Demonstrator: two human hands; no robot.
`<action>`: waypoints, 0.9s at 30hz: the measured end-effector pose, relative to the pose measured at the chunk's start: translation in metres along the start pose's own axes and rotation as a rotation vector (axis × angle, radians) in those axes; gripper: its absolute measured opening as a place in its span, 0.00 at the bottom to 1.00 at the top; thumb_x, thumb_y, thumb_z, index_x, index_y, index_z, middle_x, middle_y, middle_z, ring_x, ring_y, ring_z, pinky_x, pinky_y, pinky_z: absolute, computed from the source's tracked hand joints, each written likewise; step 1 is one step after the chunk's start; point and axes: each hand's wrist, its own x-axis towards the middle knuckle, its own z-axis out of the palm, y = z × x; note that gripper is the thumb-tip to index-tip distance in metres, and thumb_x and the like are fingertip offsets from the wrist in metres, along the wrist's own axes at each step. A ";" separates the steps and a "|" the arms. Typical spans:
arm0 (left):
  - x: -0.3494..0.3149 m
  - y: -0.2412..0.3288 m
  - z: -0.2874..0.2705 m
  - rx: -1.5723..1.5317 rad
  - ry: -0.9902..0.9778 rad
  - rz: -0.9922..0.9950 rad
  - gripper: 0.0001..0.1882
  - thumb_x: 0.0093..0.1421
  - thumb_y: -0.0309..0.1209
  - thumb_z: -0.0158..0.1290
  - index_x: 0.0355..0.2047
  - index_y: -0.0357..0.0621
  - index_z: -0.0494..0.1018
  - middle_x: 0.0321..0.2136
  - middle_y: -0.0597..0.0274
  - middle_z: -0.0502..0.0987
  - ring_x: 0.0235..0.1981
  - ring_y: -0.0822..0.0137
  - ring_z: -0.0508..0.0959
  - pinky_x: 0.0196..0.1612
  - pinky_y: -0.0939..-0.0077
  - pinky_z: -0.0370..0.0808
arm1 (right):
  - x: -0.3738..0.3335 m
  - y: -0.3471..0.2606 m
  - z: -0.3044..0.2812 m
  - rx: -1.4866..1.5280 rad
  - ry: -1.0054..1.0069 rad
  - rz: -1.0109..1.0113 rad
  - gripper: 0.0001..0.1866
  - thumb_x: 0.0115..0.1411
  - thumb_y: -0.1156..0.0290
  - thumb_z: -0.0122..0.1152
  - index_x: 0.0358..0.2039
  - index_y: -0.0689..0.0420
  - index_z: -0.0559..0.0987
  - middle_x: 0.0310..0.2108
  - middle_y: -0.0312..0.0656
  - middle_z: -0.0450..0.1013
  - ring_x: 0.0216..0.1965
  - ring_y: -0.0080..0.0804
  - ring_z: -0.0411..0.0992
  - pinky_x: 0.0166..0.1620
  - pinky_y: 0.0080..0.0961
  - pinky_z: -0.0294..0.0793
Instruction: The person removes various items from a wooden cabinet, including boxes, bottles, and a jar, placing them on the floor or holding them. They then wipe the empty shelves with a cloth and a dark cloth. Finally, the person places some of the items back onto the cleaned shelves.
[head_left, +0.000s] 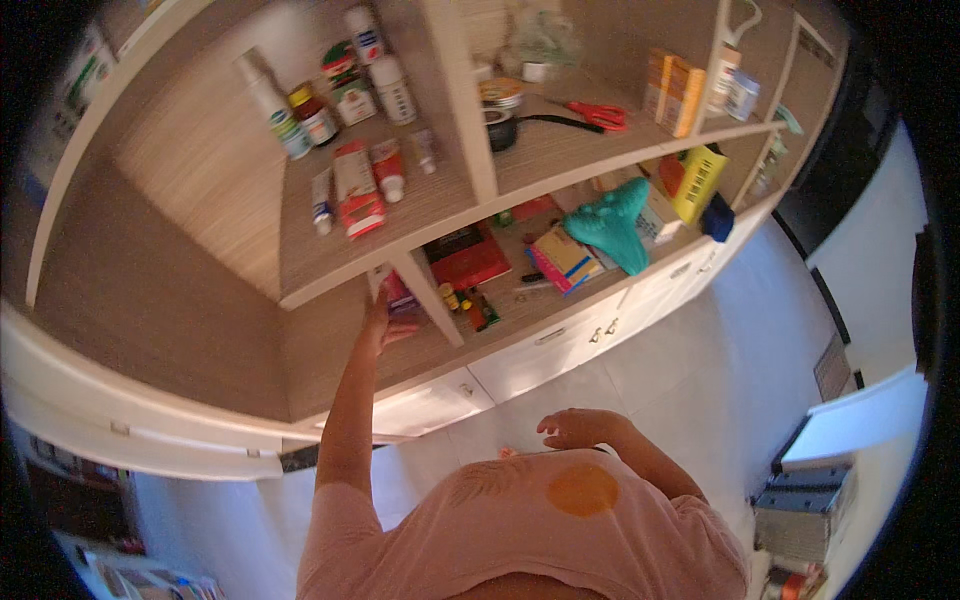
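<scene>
My left hand (381, 322) reaches into the small lower compartment of the wooden shelf unit. Its fingers are spread beside a purple package (402, 296) that stands against the divider; whether they touch it I cannot tell. In front of my body, away from the shelves, my right hand (574, 428) hovers with loosely bent fingers and nothing visible in it. Past the divider lie a dark red box (470, 257) and several small bottles (458, 299). On the shelf above my left hand are a red-and-white box (357, 188), a red-and-white tube (387, 168) and a thin white tube (321, 202).
Upright bottles, one a brown bottle (313, 115), stand at the back of the upper shelf. Right of the upright panel are black tape (499, 129), red-handled scissors (600, 114) and orange boxes (672, 92). Below lie a teal cloth (612, 228) and a yellow box (699, 184). White cabinet doors (550, 342) run underneath.
</scene>
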 end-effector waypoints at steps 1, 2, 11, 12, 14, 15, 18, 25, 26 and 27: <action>-0.004 -0.003 -0.003 -0.005 0.070 0.035 0.27 0.59 0.47 0.42 0.53 0.47 0.52 0.38 0.44 0.70 0.35 0.51 0.76 0.31 0.58 0.77 | -0.002 0.000 -0.002 -0.024 0.031 -0.019 0.19 0.57 0.60 0.49 0.46 0.57 0.69 0.42 0.50 0.69 0.40 0.44 0.70 0.43 0.34 0.69; -0.005 -0.008 -0.005 -0.007 0.136 0.068 0.25 0.60 0.46 0.42 0.52 0.47 0.54 0.38 0.45 0.70 0.34 0.52 0.76 0.29 0.60 0.77 | -0.005 0.000 -0.006 0.022 0.060 -0.011 0.18 0.57 0.61 0.49 0.45 0.57 0.69 0.41 0.50 0.69 0.39 0.43 0.70 0.42 0.33 0.69; -0.093 -0.084 -0.014 -0.182 0.428 0.534 0.11 0.60 0.33 0.42 0.39 0.40 0.67 0.20 0.65 0.69 0.21 0.75 0.69 0.28 0.79 0.71 | -0.115 -0.003 -0.169 0.054 0.956 -0.050 0.09 0.53 0.74 0.52 0.36 0.61 0.74 0.30 0.46 0.73 0.29 0.35 0.70 0.35 0.28 0.70; -0.109 -0.089 -0.006 -0.182 0.422 0.549 0.11 0.59 0.31 0.43 0.39 0.40 0.67 0.20 0.65 0.69 0.21 0.75 0.69 0.28 0.80 0.71 | -0.132 -0.012 -0.200 0.017 1.074 -0.072 0.10 0.51 0.79 0.52 0.36 0.61 0.74 0.29 0.45 0.72 0.28 0.30 0.70 0.33 0.24 0.70; -0.130 -0.109 0.006 -0.187 0.423 0.565 0.10 0.56 0.27 0.45 0.39 0.39 0.67 0.21 0.66 0.68 0.20 0.76 0.68 0.27 0.82 0.71 | -0.164 -0.033 -0.258 -0.199 1.241 -0.172 0.14 0.48 0.83 0.52 0.37 0.61 0.74 0.30 0.45 0.72 0.31 0.32 0.71 0.34 0.22 0.71; -0.135 -0.120 0.010 -0.205 0.453 0.529 0.10 0.55 0.25 0.45 0.39 0.39 0.67 0.22 0.66 0.69 0.20 0.76 0.68 0.27 0.82 0.70 | -0.177 -0.048 -0.286 -0.324 1.270 -0.206 0.16 0.47 0.83 0.52 0.39 0.60 0.73 0.31 0.45 0.71 0.33 0.33 0.71 0.35 0.22 0.71; -0.140 -0.149 0.029 -0.282 0.495 0.469 0.12 0.52 0.22 0.47 0.38 0.39 0.67 0.23 0.64 0.69 0.21 0.75 0.69 0.26 0.83 0.70 | -0.197 -0.078 -0.361 -0.887 1.245 -0.417 0.23 0.45 0.85 0.53 0.45 0.59 0.69 0.41 0.46 0.67 0.41 0.36 0.69 0.41 0.25 0.71; -0.153 -0.173 0.135 -0.271 0.530 0.424 0.09 0.55 0.26 0.48 0.37 0.40 0.68 0.27 0.62 0.72 0.26 0.71 0.74 0.31 0.80 0.72 | -0.162 -0.136 -0.447 -1.382 0.370 -0.011 0.32 0.42 0.72 0.56 0.52 0.61 0.62 0.52 0.54 0.59 0.54 0.46 0.56 0.53 0.37 0.59; -0.155 -0.171 0.150 -0.263 0.490 0.423 0.09 0.55 0.26 0.48 0.37 0.40 0.68 0.28 0.62 0.73 0.26 0.71 0.74 0.31 0.80 0.72 | -0.157 -0.152 -0.446 -1.428 0.170 0.181 0.32 0.42 0.72 0.56 0.51 0.61 0.63 0.51 0.54 0.60 0.54 0.46 0.57 0.52 0.37 0.60; -0.160 -0.169 0.164 -0.255 0.462 0.427 0.08 0.56 0.26 0.48 0.37 0.40 0.68 0.28 0.61 0.73 0.27 0.71 0.74 0.32 0.79 0.72 | -0.153 -0.174 -0.445 -1.465 -0.030 0.360 0.31 0.42 0.71 0.56 0.51 0.62 0.63 0.50 0.54 0.60 0.54 0.46 0.57 0.51 0.38 0.61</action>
